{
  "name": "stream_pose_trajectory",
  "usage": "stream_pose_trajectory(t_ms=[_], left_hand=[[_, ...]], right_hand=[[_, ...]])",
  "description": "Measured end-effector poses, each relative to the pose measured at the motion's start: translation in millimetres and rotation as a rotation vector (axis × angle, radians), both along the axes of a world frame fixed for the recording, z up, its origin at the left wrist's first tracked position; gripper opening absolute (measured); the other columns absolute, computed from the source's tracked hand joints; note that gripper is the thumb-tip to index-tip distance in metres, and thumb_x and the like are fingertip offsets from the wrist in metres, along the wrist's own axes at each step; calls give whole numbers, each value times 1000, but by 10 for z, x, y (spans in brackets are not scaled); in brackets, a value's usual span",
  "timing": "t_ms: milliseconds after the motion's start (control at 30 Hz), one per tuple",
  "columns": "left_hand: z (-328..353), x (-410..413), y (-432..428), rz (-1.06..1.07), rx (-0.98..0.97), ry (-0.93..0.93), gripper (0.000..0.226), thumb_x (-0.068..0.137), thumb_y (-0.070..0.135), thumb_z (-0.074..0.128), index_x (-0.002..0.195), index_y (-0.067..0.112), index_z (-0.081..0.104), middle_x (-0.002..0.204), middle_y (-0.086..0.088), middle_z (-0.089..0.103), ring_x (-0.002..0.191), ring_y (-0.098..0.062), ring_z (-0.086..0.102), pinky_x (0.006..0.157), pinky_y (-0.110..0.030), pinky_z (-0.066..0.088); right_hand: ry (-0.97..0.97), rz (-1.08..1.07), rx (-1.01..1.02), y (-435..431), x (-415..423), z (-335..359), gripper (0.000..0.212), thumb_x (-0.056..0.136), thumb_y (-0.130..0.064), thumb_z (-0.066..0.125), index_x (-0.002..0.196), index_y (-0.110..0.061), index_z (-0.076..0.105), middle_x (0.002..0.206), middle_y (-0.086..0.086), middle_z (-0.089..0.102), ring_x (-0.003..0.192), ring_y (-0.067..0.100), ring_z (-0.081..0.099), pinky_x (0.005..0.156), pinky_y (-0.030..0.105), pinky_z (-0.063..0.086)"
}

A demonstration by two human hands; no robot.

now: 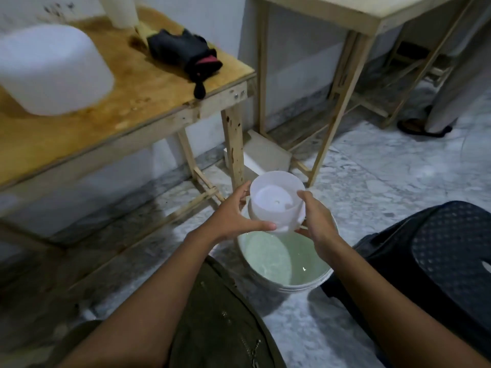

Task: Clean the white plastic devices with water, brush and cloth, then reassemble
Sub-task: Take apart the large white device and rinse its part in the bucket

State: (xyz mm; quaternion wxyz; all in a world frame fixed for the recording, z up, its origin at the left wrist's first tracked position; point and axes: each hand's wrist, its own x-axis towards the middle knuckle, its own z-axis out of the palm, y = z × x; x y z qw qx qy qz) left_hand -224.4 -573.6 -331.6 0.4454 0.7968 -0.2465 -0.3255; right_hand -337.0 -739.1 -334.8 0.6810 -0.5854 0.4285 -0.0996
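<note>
Nearest the camera, an olive-clad knee [218,322] sat between two bare forearms reaching forward. Just beyond it a white bucket [289,286] stood on the marble floor [372,168], holding water [308,258]. Over the bucket's far rim both hands held the device [276,200], a round, white, open-topped shell with a raised disc inside. The left hand [233,216] grasped its left side, thumb up by the rim and fingers along the near wall. The right hand [316,221] was curled round its right side. A black perforated stool [446,251] stood to the right of the bucket. Farther off, a white box [265,155] lay on the floor beside a leg of the wooden surface [119,110]. That surface carried a large white container [50,67] and a black cloth [186,54]. A second surface [372,14] stood behind, with another person's sandalled foot [422,126] beside it.
</note>
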Motion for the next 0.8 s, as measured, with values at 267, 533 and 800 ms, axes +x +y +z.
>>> stream_pose_trajectory(t_ms=[267, 533, 800], left_hand=[[957, -110, 485, 145, -167, -155, 115, 38, 62, 93, 139, 42, 40, 135, 14, 52, 124, -13, 51, 100, -43, 51], [1807, -234, 1034, 284, -291, -334, 94, 56, 37, 95, 135, 33, 43, 123, 19, 54, 113, -2, 54, 85, -21, 51], [2433, -141, 1826, 497, -357, -488, 97, 51, 54, 92, 133, 30, 46, 122, 15, 58, 109, -4, 58, 77, -20, 54]], right_hand=[[-171, 184, -61, 418, 102, 909, 44, 95, -53, 48, 132, -30, 53, 120, 0, 60, 105, 24, 62, 66, 30, 57], [-270, 389, -61, 890, 171, 1766, 37, 89, -64, 49, 109, -36, 62, 107, -2, 70, 97, 22, 68, 74, 37, 59], [-441, 608, -174, 1624, 461, 2570, 29, 93, -56, 51, 112, -36, 61, 111, -7, 68, 100, 16, 67, 68, 29, 56]])
